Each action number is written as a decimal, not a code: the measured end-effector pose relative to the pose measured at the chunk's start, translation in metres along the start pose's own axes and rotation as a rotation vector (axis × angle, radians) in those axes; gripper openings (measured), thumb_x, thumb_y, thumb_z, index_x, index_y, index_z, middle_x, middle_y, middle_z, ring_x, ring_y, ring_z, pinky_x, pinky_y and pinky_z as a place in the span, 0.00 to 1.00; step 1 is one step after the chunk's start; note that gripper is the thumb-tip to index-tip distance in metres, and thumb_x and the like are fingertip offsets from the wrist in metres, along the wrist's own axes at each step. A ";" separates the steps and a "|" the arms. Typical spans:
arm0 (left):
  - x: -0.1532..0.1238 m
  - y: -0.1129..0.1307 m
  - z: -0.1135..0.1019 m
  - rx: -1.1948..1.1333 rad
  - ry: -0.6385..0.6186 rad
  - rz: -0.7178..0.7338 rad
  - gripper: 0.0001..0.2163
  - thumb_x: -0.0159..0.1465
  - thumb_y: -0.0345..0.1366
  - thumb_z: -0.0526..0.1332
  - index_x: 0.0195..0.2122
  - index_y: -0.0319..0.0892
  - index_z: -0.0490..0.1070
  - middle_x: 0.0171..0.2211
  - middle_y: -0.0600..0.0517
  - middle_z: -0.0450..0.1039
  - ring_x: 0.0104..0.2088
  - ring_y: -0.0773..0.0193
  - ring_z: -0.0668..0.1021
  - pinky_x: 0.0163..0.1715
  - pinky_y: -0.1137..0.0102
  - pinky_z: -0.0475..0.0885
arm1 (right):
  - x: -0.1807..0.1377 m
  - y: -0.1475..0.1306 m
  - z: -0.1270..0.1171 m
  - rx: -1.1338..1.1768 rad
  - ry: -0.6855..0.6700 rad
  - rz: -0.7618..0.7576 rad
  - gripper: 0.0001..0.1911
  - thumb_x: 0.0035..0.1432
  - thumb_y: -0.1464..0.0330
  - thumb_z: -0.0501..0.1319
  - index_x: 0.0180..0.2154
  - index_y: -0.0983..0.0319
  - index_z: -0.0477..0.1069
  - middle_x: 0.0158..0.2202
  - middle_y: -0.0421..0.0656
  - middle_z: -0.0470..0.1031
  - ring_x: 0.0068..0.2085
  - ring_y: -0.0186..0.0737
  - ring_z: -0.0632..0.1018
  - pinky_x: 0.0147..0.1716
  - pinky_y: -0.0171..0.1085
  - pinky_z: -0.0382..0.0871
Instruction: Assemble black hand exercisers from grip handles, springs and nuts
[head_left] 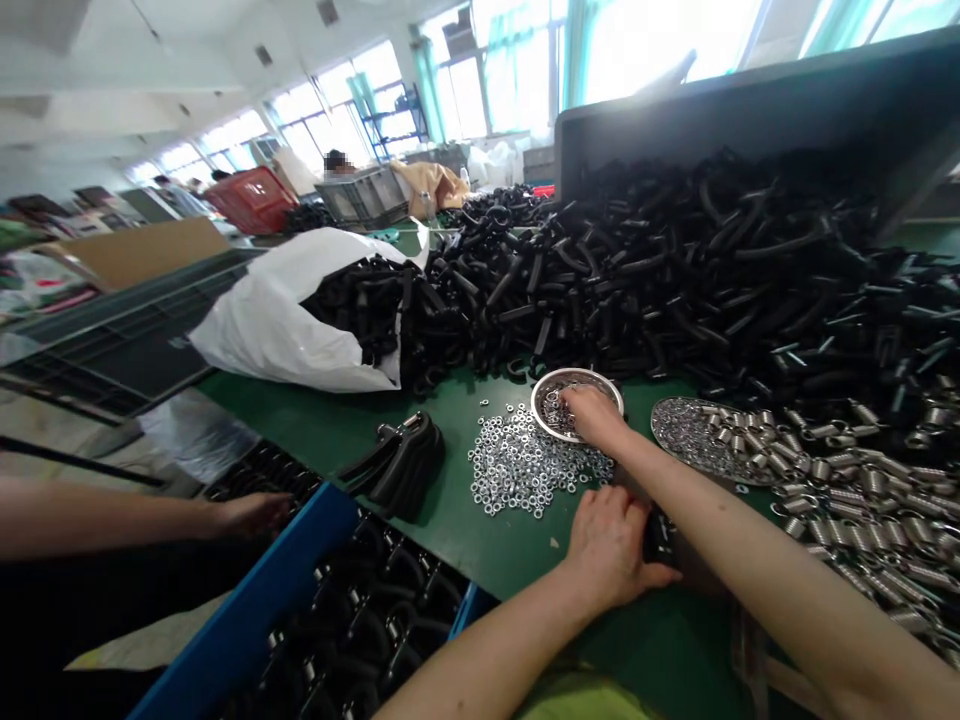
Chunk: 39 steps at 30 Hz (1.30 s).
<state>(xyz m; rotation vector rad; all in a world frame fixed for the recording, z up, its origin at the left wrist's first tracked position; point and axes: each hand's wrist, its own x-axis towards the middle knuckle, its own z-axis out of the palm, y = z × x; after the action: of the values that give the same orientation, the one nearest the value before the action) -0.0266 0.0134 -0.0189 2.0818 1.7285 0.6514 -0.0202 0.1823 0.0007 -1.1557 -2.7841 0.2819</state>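
My right hand point(594, 414) reaches into a round white-rimmed bowl point(537, 405) of small metal parts, its fingertips pinched together among them; what they grip is too small to name. Nearer to me, my left hand point(611, 545) is bent over a dark part point(661, 535) with shiny bits, thumb pointing right. My right forearm and the hand itself hide much of that part. A spread of small silvery nuts point(517, 465) lies on the green table point(480, 545) left of my hands. To the right are an oval tray of tiny metal pieces point(686, 440) and a heap of coil springs point(870, 490).
A big heap of black curved handles point(600, 270) spans the back, beside a white sack point(292, 310) and a large dark bin point(750, 110). Assembled black tools point(409, 465) stand left. A blue crate point(247, 600) sits front left, where another person's hand point(255, 512) reaches in.
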 end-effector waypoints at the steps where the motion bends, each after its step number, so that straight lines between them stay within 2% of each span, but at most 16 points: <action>1: 0.001 0.001 0.000 0.026 -0.002 -0.008 0.32 0.45 0.53 0.67 0.49 0.43 0.65 0.46 0.47 0.67 0.45 0.52 0.68 0.45 0.57 0.64 | -0.002 0.004 -0.001 -0.003 -0.004 0.006 0.18 0.54 0.81 0.52 0.45 0.68 0.70 0.44 0.54 0.73 0.49 0.45 0.70 0.47 0.39 0.61; 4: 0.003 0.003 -0.001 0.058 0.001 -0.028 0.29 0.44 0.53 0.68 0.44 0.43 0.67 0.44 0.48 0.67 0.44 0.53 0.69 0.44 0.58 0.65 | -0.007 0.016 -0.005 -0.006 -0.035 0.021 0.15 0.58 0.77 0.54 0.47 0.66 0.69 0.46 0.51 0.71 0.50 0.42 0.70 0.49 0.38 0.61; 6: 0.004 0.005 -0.002 0.053 -0.001 -0.030 0.29 0.43 0.53 0.68 0.43 0.43 0.67 0.44 0.49 0.68 0.44 0.53 0.69 0.45 0.58 0.66 | -0.007 0.019 -0.006 -0.011 -0.071 0.028 0.12 0.60 0.70 0.55 0.46 0.65 0.69 0.46 0.48 0.71 0.48 0.41 0.71 0.48 0.42 0.64; 9: 0.005 0.005 -0.003 0.039 -0.009 -0.021 0.31 0.42 0.52 0.69 0.46 0.43 0.66 0.46 0.48 0.67 0.44 0.53 0.69 0.45 0.58 0.66 | -0.002 0.012 -0.004 -0.030 -0.124 0.054 0.16 0.60 0.63 0.57 0.48 0.63 0.66 0.49 0.47 0.69 0.45 0.41 0.73 0.44 0.46 0.69; 13: 0.006 0.003 -0.001 0.037 0.004 -0.012 0.37 0.41 0.51 0.69 0.51 0.45 0.62 0.50 0.47 0.65 0.46 0.50 0.68 0.46 0.56 0.66 | 0.004 -0.002 0.002 -0.053 -0.150 0.129 0.18 0.60 0.63 0.57 0.50 0.64 0.65 0.49 0.48 0.68 0.45 0.42 0.73 0.43 0.45 0.70; 18: 0.005 0.003 0.001 0.039 0.010 -0.013 0.39 0.41 0.51 0.69 0.53 0.44 0.61 0.52 0.46 0.63 0.47 0.49 0.68 0.46 0.54 0.66 | 0.003 -0.007 0.006 -0.020 -0.135 0.196 0.18 0.60 0.63 0.58 0.50 0.65 0.65 0.49 0.48 0.68 0.45 0.42 0.73 0.43 0.45 0.70; 21: 0.005 0.004 0.001 0.041 0.012 -0.005 0.38 0.41 0.51 0.69 0.53 0.44 0.61 0.51 0.46 0.64 0.47 0.50 0.68 0.46 0.56 0.67 | 0.000 -0.006 0.002 0.045 -0.082 0.208 0.19 0.59 0.63 0.58 0.50 0.65 0.65 0.49 0.49 0.68 0.45 0.42 0.73 0.43 0.46 0.70; 24: 0.005 0.003 0.001 0.057 0.009 -0.015 0.34 0.41 0.52 0.69 0.48 0.43 0.66 0.47 0.47 0.66 0.45 0.52 0.69 0.45 0.57 0.67 | -0.010 -0.002 -0.010 0.154 0.009 0.203 0.15 0.60 0.66 0.57 0.48 0.65 0.66 0.45 0.48 0.71 0.43 0.41 0.74 0.42 0.44 0.69; 28: 0.005 0.002 0.003 0.075 0.016 -0.013 0.29 0.42 0.52 0.69 0.43 0.42 0.68 0.42 0.48 0.68 0.43 0.54 0.69 0.45 0.59 0.67 | -0.049 0.017 -0.036 0.331 0.110 0.177 0.15 0.61 0.73 0.51 0.49 0.61 0.65 0.36 0.42 0.75 0.39 0.34 0.75 0.40 0.34 0.67; 31: 0.006 0.002 0.003 0.079 0.021 0.002 0.28 0.43 0.50 0.69 0.44 0.43 0.68 0.42 0.49 0.68 0.44 0.54 0.69 0.44 0.60 0.66 | -0.098 0.036 -0.044 0.547 0.155 0.192 0.13 0.61 0.70 0.50 0.45 0.60 0.68 0.34 0.39 0.77 0.36 0.33 0.76 0.35 0.32 0.67; 34: 0.007 0.001 0.003 0.081 0.011 0.021 0.28 0.44 0.49 0.70 0.45 0.43 0.68 0.42 0.49 0.68 0.44 0.54 0.69 0.44 0.60 0.66 | -0.147 0.051 -0.034 0.797 0.185 0.244 0.09 0.58 0.65 0.54 0.37 0.60 0.70 0.32 0.41 0.77 0.35 0.37 0.76 0.34 0.36 0.67; 36: 0.007 0.001 0.003 0.083 0.006 0.029 0.28 0.44 0.49 0.70 0.45 0.43 0.68 0.42 0.49 0.68 0.44 0.54 0.69 0.44 0.61 0.66 | -0.170 0.056 -0.022 0.744 0.194 0.242 0.08 0.56 0.64 0.57 0.33 0.60 0.71 0.32 0.41 0.75 0.37 0.39 0.74 0.39 0.39 0.66; 39: 0.008 0.002 0.003 0.092 -0.001 0.027 0.27 0.44 0.49 0.69 0.44 0.43 0.68 0.41 0.49 0.68 0.44 0.55 0.69 0.44 0.61 0.65 | -0.184 0.057 -0.007 0.560 0.198 0.167 0.07 0.56 0.65 0.58 0.29 0.60 0.72 0.33 0.42 0.74 0.41 0.41 0.71 0.43 0.41 0.62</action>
<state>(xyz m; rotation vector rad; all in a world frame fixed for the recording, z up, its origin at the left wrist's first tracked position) -0.0223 0.0205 -0.0192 2.1701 1.7642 0.5884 0.1496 0.0915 -0.0110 -1.1813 -2.2221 0.8454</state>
